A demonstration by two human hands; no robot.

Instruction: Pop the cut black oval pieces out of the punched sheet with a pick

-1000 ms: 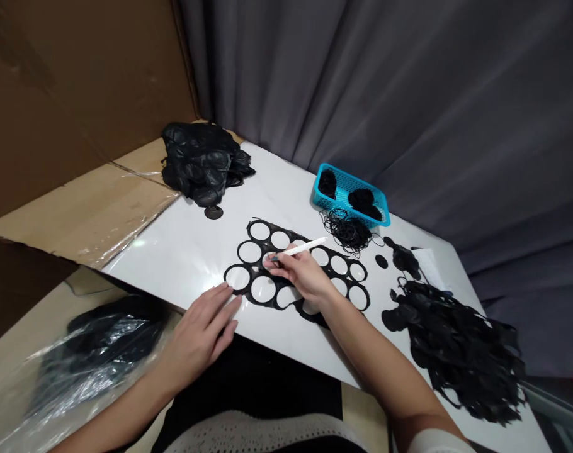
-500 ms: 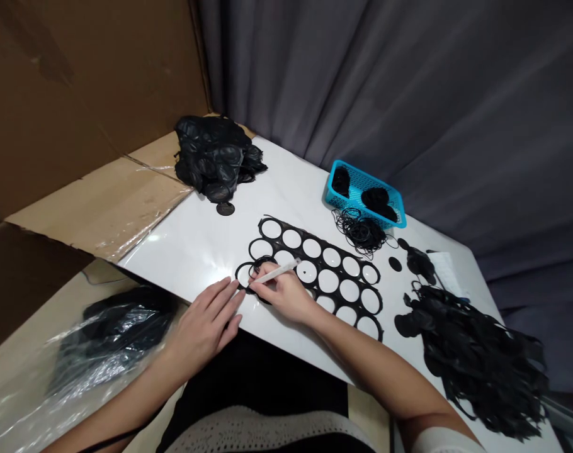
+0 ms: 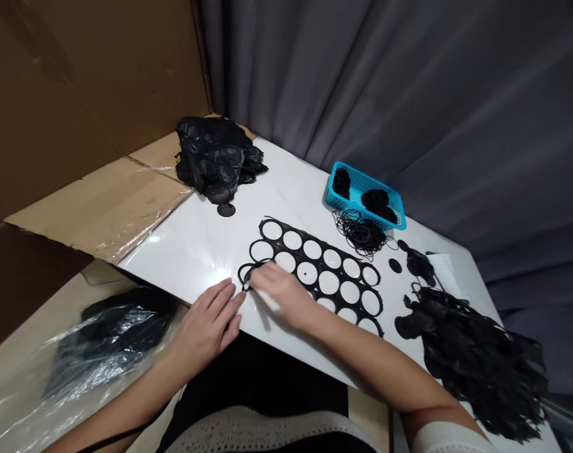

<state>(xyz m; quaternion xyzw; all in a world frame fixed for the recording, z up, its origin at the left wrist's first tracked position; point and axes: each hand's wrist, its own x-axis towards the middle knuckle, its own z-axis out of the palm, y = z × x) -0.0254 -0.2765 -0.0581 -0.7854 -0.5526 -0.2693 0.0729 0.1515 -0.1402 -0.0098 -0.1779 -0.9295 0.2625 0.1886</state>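
A black sheet with rows of round holes (image 3: 319, 262) lies flat on the white table, which shows through the holes. My left hand (image 3: 214, 316) rests on the table with its fingers stretched out, its fingertips by the near left corner of the sheet. At that corner my right hand (image 3: 281, 290) is closed round a slim white pen-like tool (image 3: 268, 301), blurred by motion. The tool's exact kind cannot be made out. A black ring-shaped strip (image 3: 243, 272) stands out beside the right fingertips. Part of the sheet is hidden under the right hand and forearm.
Behind the sheet stands a blue basket (image 3: 397, 201) holding black bundles, with tangled black cords (image 3: 361, 233) before it. A heap of black rings and discs (image 3: 215, 154) lies far left. Black strips (image 3: 485, 358) pile up at right. Cardboard (image 3: 107, 195) borders the table's left.
My right hand has turned, and the white tool now slants toward me instead of away. The sheet's left corner ring has narrowed and shifted. The left hand has hardly moved.
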